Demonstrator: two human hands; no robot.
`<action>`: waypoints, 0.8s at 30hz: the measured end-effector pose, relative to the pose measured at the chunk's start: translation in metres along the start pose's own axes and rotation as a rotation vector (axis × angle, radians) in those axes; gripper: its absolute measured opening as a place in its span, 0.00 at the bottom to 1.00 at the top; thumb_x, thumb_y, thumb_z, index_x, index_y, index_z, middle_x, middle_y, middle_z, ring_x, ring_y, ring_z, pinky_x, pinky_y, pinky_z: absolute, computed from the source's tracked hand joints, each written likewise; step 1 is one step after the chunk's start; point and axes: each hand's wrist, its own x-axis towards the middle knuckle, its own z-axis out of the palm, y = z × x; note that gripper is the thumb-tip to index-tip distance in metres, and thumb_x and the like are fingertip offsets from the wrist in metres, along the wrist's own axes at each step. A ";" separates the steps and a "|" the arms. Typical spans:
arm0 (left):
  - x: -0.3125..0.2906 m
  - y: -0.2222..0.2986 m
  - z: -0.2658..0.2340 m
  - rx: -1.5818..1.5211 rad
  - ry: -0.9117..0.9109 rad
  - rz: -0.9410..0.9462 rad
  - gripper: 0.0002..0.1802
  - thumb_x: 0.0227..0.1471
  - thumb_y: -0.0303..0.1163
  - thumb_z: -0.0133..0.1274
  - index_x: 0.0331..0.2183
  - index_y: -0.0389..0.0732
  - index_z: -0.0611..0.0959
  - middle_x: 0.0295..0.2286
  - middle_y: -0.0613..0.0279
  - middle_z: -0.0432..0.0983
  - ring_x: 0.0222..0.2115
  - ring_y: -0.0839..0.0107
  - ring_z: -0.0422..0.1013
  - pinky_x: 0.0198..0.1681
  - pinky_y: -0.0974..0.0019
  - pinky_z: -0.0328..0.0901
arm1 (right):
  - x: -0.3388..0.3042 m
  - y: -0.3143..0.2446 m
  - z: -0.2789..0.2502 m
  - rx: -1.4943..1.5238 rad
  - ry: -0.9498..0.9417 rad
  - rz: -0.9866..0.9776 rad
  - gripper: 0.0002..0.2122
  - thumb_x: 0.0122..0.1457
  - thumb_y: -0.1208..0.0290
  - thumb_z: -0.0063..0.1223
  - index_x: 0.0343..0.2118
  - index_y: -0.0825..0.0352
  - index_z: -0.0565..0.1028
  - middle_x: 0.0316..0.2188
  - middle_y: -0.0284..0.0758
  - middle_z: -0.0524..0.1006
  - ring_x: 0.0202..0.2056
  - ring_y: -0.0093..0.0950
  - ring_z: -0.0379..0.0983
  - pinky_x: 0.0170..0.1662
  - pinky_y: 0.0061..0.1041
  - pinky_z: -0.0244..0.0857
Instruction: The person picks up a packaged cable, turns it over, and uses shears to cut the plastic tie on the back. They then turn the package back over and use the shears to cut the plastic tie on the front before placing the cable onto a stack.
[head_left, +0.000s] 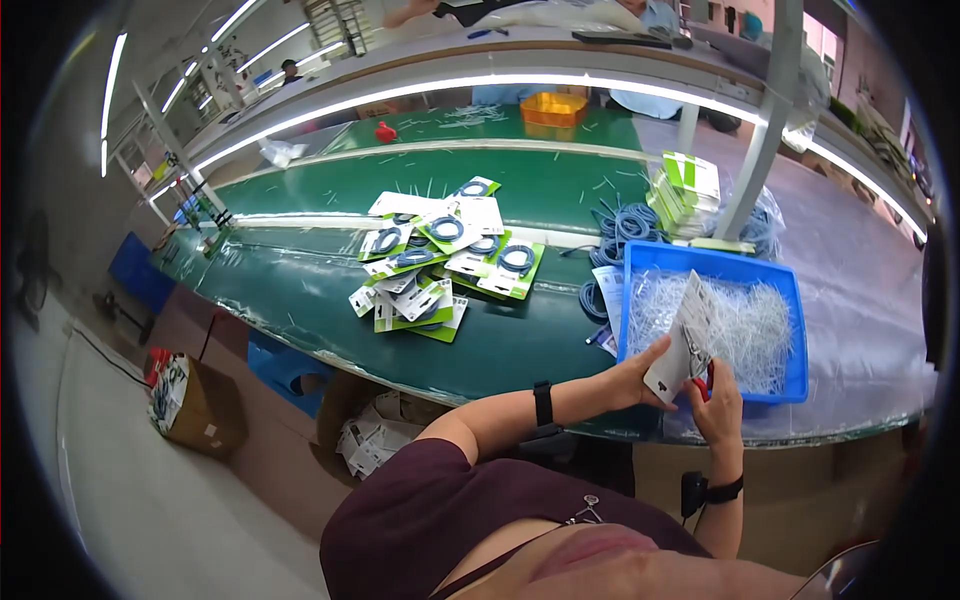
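My left hand (pixel 630 382) is closed on the edge of a white packaging card (pixel 668 372), which it keeps tilted over the near side of a blue tray (pixel 803 345). In my right hand (pixel 722 408) is a pair of red-handled pliers (pixel 703 383), its metal jaws against the card's face. What the jaws grip is too small to make out. Thin clear plastic strips (pixel 760 335) fill the tray. Coiled blue-grey cables (pixel 630 225) lie just beyond it, and another coil rests by its left side.
A heap of green-and-white cards with coiled cables (pixel 445 250) lies on the green table (pixel 520 350). Stacked cards (pixel 690 185) stand by a white post (pixel 765 130). Farther back is an orange basket (pixel 553 110). A cardboard box (pixel 205 410) sits on the floor at left.
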 end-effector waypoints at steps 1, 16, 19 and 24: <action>-0.002 0.000 0.002 0.020 0.006 0.003 0.40 0.54 0.63 0.44 0.58 0.45 0.63 0.51 0.56 0.67 0.50 0.60 0.67 0.48 0.42 0.67 | 0.000 -0.001 -0.001 0.004 -0.040 0.012 0.20 0.51 0.66 0.58 0.43 0.71 0.67 0.35 0.49 0.71 0.38 0.50 0.68 0.39 0.39 0.63; 0.029 0.001 -0.012 -0.014 0.040 -0.124 0.44 0.48 0.70 0.45 0.56 0.47 0.67 0.48 0.57 0.70 0.47 0.59 0.70 0.45 0.40 0.67 | 0.006 0.015 0.000 0.072 -0.119 0.130 0.16 0.53 0.65 0.56 0.38 0.72 0.68 0.30 0.51 0.72 0.34 0.49 0.70 0.35 0.40 0.63; 0.031 0.015 -0.011 -0.030 0.035 -0.120 0.44 0.48 0.70 0.44 0.56 0.47 0.66 0.49 0.56 0.70 0.47 0.58 0.70 0.45 0.39 0.67 | -0.001 0.017 -0.007 0.113 -0.144 0.235 0.15 0.53 0.65 0.55 0.37 0.72 0.69 0.30 0.52 0.72 0.34 0.49 0.70 0.35 0.39 0.63; 0.022 0.021 0.010 -0.106 -0.075 -0.070 0.46 0.49 0.69 0.44 0.58 0.47 0.63 0.50 0.53 0.68 0.47 0.57 0.70 0.47 0.39 0.66 | 0.015 0.019 -0.004 0.211 -0.076 0.224 0.16 0.53 0.65 0.56 0.38 0.72 0.70 0.29 0.50 0.72 0.34 0.48 0.70 0.36 0.38 0.63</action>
